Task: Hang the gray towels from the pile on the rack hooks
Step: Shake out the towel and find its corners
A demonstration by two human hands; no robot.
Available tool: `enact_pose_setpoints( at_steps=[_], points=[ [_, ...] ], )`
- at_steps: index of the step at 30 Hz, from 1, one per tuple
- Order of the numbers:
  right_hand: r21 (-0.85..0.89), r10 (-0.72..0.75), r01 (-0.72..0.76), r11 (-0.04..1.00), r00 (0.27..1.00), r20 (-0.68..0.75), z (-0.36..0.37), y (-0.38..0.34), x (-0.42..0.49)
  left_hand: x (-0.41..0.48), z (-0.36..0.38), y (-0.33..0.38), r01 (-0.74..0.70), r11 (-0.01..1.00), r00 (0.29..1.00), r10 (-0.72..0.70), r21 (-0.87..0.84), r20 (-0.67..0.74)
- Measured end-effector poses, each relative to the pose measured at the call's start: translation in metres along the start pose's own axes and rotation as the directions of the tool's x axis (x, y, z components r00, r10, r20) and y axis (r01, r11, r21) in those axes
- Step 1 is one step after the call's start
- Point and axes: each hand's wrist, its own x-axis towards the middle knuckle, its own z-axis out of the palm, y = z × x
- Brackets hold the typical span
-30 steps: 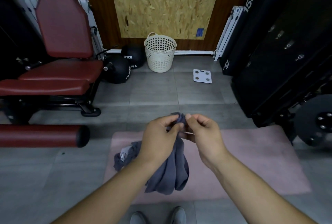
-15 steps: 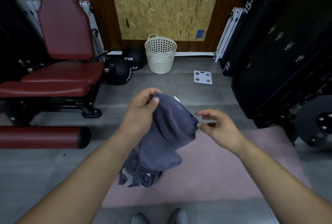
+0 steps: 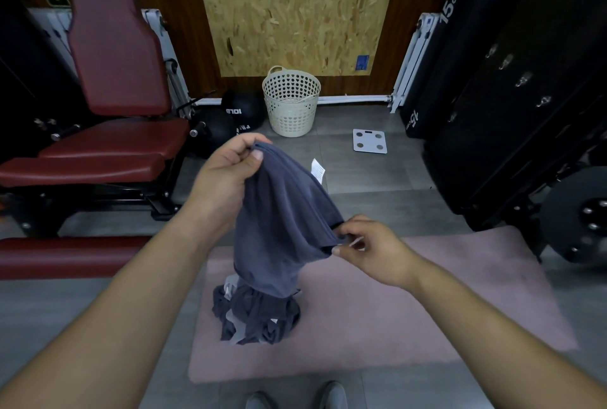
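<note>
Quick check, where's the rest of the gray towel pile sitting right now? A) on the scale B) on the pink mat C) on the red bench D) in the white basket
B: the pile lies on the pink mat, below the gray towel held by both hands, left and right.

left hand (image 3: pixel 226 175) and right hand (image 3: pixel 371 251) pinch gray towel (image 3: pixel 282 221) edge, spread above pile (image 3: pixel 256 313) on pink mat (image 3: pixel 410 310)

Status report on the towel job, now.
Left hand and right hand both pinch one gray towel. Pile on pink mat. Hooks unobstructed.
</note>
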Motion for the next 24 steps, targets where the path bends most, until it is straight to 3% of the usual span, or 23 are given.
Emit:
enact_pose_setpoints(
  at_steps=[5, 9, 13, 16, 19, 24],
  points=[
    [-0.061, -0.013, 0.004, 0.998, 0.99, -0.143, -0.012, -0.005, -0.002, 0.004, -0.017, -0.003, 0.023, 0.998, 0.992, -0.016, 0.052, -0.129],
    [0.025, -0.011, 0.019, 1.0, 0.956, -0.293, -0.039, -0.024, -0.01, 0.001, -0.023, -0.008, 0.1, 0.977, 0.963, -0.047, 0.189, -0.266],
    [0.019, -0.112, 0.126, 0.992, 0.932, -0.344, -0.058, -0.048, -0.012, -0.002, -0.022, -0.009, 0.151, 0.957, 0.942, -0.064, 0.246, -0.329],
    [0.032, -0.176, 0.206, 0.978, 0.899, -0.401, -0.066, -0.06, -0.01, 0.0, -0.025, -0.005, 0.189, 0.963, 0.938, -0.119, 0.193, -0.325],
    [0.119, -0.145, 0.227, 0.967, 0.866, -0.478, -0.074, -0.069, -0.006, 0.0, -0.024, -0.002, 0.226, 0.966, 0.941, -0.183, 0.127, -0.284],
    [0.18, -0.087, 0.21, 0.961, 0.847, -0.524, -0.079, -0.073, -0.002, 0.003, -0.023, -0.005, 0.185, 0.957, 0.973, -0.146, 0.223, -0.18]
  ],
)
